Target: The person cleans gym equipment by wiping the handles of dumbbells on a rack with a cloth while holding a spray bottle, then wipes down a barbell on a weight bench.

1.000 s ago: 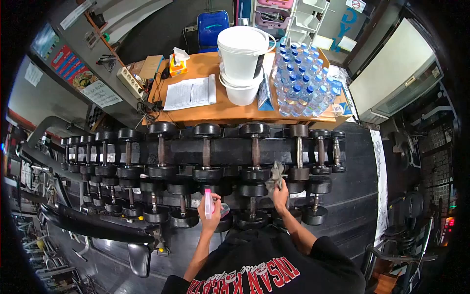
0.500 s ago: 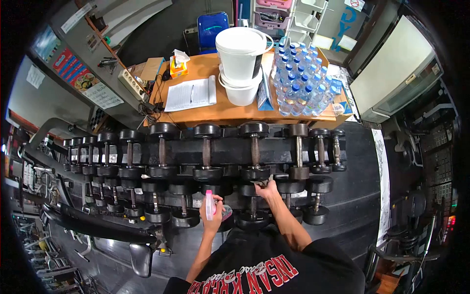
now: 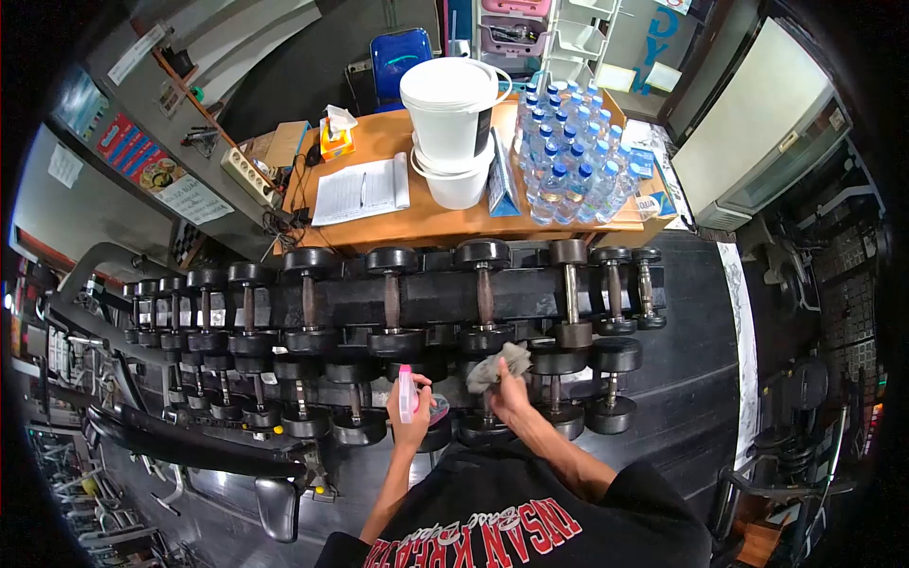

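Observation:
My left hand (image 3: 410, 421) is wrapped round a spray bottle (image 3: 407, 393) with a pink and white head, its clear lower part showing beside my fingers. In my right hand (image 3: 512, 397) is a crumpled grey cloth (image 3: 499, 368), held over the lower row of the rack. Under the cloth lies a black dumbbell (image 3: 483, 426), partly hidden by it. Just beyond, an upper-row dumbbell (image 3: 485, 295) with a brownish handle rests on the rack.
Two rows of dumbbells fill the black rack (image 3: 436, 301). Behind it stands a wooden desk (image 3: 365, 232) with stacked white buckets (image 3: 445, 123), an open notebook (image 3: 355, 194), a tissue box (image 3: 336, 140) and several water bottles (image 3: 578, 166). A padded bench (image 3: 189, 440) is at left.
My right hand has drawn back toward me from the upper-row dumbbell's near end, bringing the cloth into fuller view. My left hand keeps the spray bottle in about the same place.

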The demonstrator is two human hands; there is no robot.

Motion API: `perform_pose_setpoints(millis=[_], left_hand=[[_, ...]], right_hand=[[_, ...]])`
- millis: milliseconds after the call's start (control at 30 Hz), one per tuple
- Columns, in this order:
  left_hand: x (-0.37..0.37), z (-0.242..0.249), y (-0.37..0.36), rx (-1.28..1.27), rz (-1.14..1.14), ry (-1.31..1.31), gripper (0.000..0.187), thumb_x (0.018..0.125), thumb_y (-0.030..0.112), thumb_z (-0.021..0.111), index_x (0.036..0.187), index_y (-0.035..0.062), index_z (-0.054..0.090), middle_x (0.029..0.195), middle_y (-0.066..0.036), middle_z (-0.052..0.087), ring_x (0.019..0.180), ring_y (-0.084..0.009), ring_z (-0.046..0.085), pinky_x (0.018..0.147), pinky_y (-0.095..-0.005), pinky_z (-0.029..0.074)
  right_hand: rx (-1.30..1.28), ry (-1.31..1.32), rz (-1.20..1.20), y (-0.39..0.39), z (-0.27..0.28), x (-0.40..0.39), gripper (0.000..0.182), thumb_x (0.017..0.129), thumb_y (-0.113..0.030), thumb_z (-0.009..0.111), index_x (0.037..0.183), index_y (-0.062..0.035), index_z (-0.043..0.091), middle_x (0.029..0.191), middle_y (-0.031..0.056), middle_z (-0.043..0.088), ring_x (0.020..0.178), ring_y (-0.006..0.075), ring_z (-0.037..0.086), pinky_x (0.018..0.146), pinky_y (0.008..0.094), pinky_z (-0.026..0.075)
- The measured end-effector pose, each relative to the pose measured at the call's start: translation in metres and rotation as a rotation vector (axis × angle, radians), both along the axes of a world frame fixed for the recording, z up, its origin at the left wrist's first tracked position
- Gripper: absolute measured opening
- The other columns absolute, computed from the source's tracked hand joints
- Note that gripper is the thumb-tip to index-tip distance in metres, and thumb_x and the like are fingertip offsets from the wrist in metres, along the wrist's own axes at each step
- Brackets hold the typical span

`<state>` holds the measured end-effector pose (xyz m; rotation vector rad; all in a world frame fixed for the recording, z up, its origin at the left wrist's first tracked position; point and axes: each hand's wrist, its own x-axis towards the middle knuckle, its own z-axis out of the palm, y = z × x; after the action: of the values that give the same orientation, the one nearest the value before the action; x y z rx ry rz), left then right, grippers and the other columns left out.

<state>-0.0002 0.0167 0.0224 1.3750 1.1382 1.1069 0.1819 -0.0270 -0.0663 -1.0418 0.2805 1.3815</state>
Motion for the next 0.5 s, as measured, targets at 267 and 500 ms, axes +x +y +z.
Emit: perform_pose_setpoints(millis=[267, 500], left_hand=[[-0.007, 0.009, -0.007, 0.039, 0.027, 0.006, 0.013, 0.086, -0.004, 0.059, 0.098, -0.0002, 0.056, 0.087, -0.006, 0.061, 0.062, -0.0095, 0.060, 0.055, -0.0241, 0.048], [-0.009, 0.015, -0.026, -0.014, 0.109, 0.016, 0.012, 0.087, -0.006, 0.056, 0.097, 0.0003, 0.055, 0.082, -0.005, 0.058, 0.062, -0.0110, 0.059, 0.057, -0.0250, 0.047]], right_hand=[[0.202, 0.618, 0.349, 0.028, -0.113, -0.016, 0.042, 0.101, -0.039, 0.037, 0.114, -0.0072, 0.060, 0.106, 0.0096, 0.066, 0.095, 0.0255, 0.065, 0.083, 0.0402, 0.055], [0.140, 0.725, -0.182, 0.070, -0.074, -0.020, 0.038, 0.095, -0.021, 0.038, 0.109, 0.0053, 0.061, 0.103, 0.0165, 0.066, 0.085, 0.0273, 0.065, 0.073, 0.0336, 0.056]])
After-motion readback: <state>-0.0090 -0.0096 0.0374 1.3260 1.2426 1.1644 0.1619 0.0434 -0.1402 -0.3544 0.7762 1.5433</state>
